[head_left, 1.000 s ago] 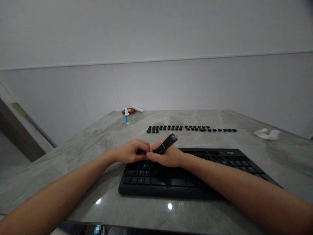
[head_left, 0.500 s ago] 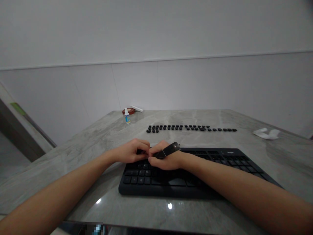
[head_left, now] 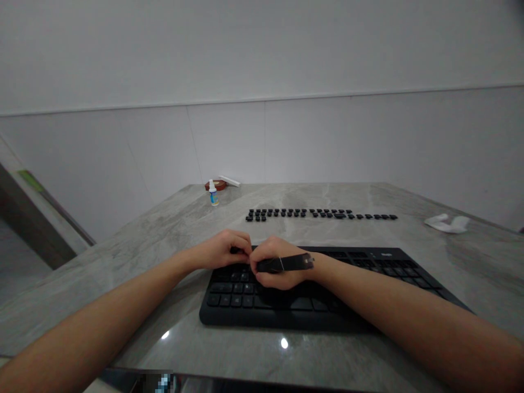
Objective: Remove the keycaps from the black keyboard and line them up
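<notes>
A black keyboard (head_left: 282,322) lies on the table in front of me, its upper left part hidden by my hands. My right hand (head_left: 278,265) is closed around a flat black tool (head_left: 290,263) with a thin light band across it; the working end is hidden by my fingers. Close beside it, my left hand (head_left: 229,248) is closed in a pinch over the keyboard's upper left keys. Whatever the left fingertips hold, if anything, cannot be made out. Behind the keyboard, several loose black keycaps (head_left: 297,213) lie in rows.
A small white-capped bottle (head_left: 213,195) stands at the back left, before a reddish-brown object (head_left: 216,185) and a white flat piece (head_left: 230,181). Crumpled white tissue (head_left: 447,222) lies at the right. The grey marble-patterned table (head_left: 229,352) ends at a wall (head_left: 327,142).
The black tool has swung in my right hand; its rear end now points lower and farther right. My right hand has shifted slightly rightward and down. The left hand stays almost in place.
</notes>
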The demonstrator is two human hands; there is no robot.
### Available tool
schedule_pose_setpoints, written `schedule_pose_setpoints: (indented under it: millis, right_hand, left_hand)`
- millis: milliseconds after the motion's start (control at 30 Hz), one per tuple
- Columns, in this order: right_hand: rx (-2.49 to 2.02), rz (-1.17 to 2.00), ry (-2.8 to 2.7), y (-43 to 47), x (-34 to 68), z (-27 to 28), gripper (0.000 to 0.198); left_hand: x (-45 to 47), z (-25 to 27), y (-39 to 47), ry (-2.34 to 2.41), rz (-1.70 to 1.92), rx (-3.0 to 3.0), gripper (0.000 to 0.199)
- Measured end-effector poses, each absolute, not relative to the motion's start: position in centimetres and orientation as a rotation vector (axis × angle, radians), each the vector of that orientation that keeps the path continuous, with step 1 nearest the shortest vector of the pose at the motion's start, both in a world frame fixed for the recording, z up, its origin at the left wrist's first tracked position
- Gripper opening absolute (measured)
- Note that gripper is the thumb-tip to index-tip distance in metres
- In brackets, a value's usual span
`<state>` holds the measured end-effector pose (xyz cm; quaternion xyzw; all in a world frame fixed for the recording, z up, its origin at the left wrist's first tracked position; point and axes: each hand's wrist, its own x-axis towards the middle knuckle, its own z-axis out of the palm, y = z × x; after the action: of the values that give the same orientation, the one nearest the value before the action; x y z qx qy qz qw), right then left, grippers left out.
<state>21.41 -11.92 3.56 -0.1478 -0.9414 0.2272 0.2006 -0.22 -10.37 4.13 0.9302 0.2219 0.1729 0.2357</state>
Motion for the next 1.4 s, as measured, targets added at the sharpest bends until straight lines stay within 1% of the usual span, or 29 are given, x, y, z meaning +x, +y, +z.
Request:
schedule_pose_setpoints:
  millis: [133, 500, 667, 800, 933, 1167, 1233, 1333, 1400]
  right_hand:
    - [-0.341, 0.581, -2.639, -11.7, 21.5, 3.3, 0.007]
    - [-0.367, 0.564, -2.623, -11.9, 21.4, 3.4, 0.008]
    - [-0.518, 0.546, -2.590, -12.5, 21.2, 3.6, 0.014]
    - [-0.662, 0.661, -2.504, -12.9, 20.8, 3.7, 0.021]
    - [-0.774, 0.716, -2.422, -13.3, 20.3, 3.4, 0.018]
    - [-0.889, 0.577, -2.398, -14.4, 19.8, 4.0, 0.015]
    - [-0.921, 0.694, -2.408, -14.6, 19.9, 4.4, 0.013]
    - [-1.016, 1.109, -2.395, -14.8, 19.9, 5.1, 0.012]
    - [-1.054, 1.321, -2.385, -14.8, 19.9, 5.5, 0.016]
  left_hand:
    - [-0.1, 4.1, -10.3, 0.627, 0.495, 2.572, 0.014]
    - [0.1, 3.9, -10.4, 0.610, 0.576, 2.637, 0.013]
    - [0.0, 3.5, -10.2, 0.600, 0.599, 2.647, 0.014]
    - [0.0, 3.4, -10.1, 0.604, 0.574, 2.625, 0.016]
    - [0.1, 3.6, -10.2, 0.607, 0.568, 2.622, 0.018]
    - [0.0, 3.3, -10.0, 0.617, 0.576, 2.623, 0.017]
    - [-0.1, 3.2, -9.9, 0.624, 0.578, 2.626, 0.017]
    - [-0.1, 3.2, -9.8, 0.625, 0.576, 2.618, 0.018]
    - [0.0, 3.2, -9.8, 0.618, 0.568, 2.607, 0.019]
